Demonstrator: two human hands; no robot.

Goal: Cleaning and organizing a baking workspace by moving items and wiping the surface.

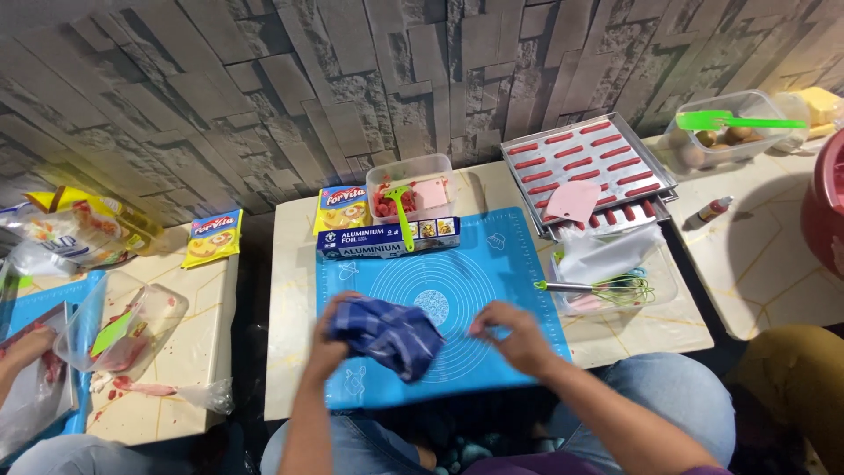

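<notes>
The left hand (327,345) is closed on a bunched blue checked cloth (387,336), pressing it onto the blue mat (492,264) that covers the middle of the counter (294,290). The right hand (514,339) holds nothing, fingers curled, its tips resting on the mat just right of the cloth. Behind the mat lies a long foil box (387,239), touching its far edge. A whisk (607,287) lies in a clear tray to the right, and a baking tray (587,163) with red strips stands beyond it.
</notes>
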